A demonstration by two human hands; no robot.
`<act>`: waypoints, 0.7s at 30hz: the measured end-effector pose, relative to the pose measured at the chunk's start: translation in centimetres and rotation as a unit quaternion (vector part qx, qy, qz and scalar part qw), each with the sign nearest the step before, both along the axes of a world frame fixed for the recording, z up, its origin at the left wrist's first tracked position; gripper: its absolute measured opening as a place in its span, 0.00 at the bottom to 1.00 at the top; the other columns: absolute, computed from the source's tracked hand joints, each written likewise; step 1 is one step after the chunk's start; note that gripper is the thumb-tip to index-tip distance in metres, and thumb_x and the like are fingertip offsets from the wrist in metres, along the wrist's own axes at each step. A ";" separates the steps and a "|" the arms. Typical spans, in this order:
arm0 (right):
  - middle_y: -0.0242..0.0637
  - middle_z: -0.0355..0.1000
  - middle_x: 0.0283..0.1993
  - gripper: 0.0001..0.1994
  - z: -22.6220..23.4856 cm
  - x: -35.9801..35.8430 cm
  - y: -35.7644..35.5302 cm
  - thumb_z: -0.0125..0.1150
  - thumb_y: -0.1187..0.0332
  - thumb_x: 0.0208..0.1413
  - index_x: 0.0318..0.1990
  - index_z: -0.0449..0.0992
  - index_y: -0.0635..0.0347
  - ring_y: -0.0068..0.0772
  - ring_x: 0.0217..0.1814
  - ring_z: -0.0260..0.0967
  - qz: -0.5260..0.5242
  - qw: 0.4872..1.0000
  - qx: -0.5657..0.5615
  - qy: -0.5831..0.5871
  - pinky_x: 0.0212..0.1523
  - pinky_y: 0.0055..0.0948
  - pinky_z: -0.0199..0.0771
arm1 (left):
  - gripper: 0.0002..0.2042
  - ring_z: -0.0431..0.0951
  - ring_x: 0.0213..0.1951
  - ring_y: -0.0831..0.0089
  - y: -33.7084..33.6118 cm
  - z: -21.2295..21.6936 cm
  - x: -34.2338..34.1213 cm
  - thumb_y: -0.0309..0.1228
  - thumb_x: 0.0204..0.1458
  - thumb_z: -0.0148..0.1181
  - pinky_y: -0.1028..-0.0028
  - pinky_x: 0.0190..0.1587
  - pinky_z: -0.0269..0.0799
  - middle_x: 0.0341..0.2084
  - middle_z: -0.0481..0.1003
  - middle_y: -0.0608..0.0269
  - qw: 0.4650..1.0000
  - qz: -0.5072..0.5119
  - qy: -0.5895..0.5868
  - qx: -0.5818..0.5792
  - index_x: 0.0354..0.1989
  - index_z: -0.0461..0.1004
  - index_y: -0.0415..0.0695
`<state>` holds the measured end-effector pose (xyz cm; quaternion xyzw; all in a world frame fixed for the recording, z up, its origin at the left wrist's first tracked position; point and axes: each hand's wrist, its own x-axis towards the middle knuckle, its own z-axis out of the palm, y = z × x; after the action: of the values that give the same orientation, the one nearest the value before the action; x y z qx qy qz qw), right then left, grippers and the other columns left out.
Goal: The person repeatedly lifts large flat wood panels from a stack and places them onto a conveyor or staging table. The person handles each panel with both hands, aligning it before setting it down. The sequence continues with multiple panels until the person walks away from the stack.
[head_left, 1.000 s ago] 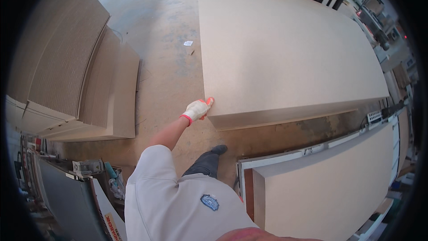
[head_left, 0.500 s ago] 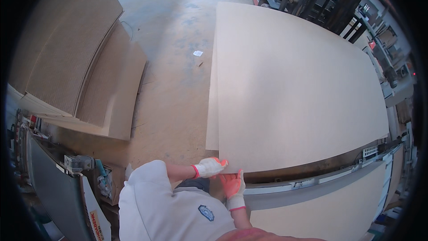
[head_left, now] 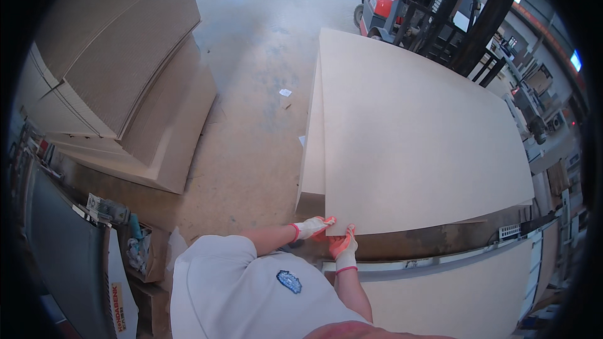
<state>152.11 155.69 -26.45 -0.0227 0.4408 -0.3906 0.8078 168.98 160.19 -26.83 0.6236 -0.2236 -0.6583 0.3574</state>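
The top board (head_left: 421, 144) is smooth, matt, pale fibreboard; the gloves (head_left: 314, 227) knitted cloth; the floor (head_left: 257, 88) dusty, rough concrete.

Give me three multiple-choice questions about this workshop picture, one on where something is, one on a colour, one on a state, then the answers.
1. Where is the forklift?
A. beyond the far end of the big sheet
B. beside the left-hand board stacks
C. behind the person

2. What colour are the palms and fingertips of the gloves?
A. blue
B. orange
C. black

3. How does the top sheet lie on the stack?
A. flush all round
B. turned askew, its near corner overhanging
C. standing on edge

Answers: 1 A, its red body stands past the sheet's far edge. 2 B, orange shows on the left hand and the right hand. 3 B, lower boards show along its left side.
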 end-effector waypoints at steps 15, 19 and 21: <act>0.40 0.76 0.62 0.22 -0.8 0.2 -1.0 0.59 0.53 0.70 0.66 0.66 0.43 0.51 0.60 0.77 0.036 0.998 -0.043 0.039 0.57 0.62 0.79 | 0.30 0.78 0.61 0.58 17.2 64.7 30.8 0.55 0.63 0.56 0.59 0.62 0.75 0.60 0.78 0.52 0.607 0.158 0.078 -0.775 0.62 0.75 0.40; 0.41 0.77 0.59 0.23 -0.4 0.5 -0.9 0.63 0.50 0.67 0.62 0.67 0.47 0.48 0.55 0.80 0.054 0.996 -0.034 0.056 0.54 0.60 0.81 | 0.29 0.76 0.62 0.59 29.8 65.7 26.3 0.49 0.63 0.58 0.61 0.62 0.75 0.62 0.76 0.53 0.492 0.011 0.102 -0.864 0.66 0.73 0.41; 0.39 0.77 0.60 0.24 -0.1 0.7 -0.7 0.63 0.48 0.67 0.63 0.69 0.47 0.48 0.56 0.80 0.024 0.997 -0.025 0.071 0.55 0.60 0.80 | 0.29 0.75 0.63 0.60 28.4 64.5 27.7 0.46 0.63 0.58 0.62 0.62 0.75 0.64 0.75 0.54 0.564 -0.078 0.196 -0.799 0.68 0.72 0.42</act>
<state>152.77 154.94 -26.54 -0.0813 0.4863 -0.3794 0.7829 196.69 188.56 37.64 -0.0804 -0.6308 -0.3424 0.6917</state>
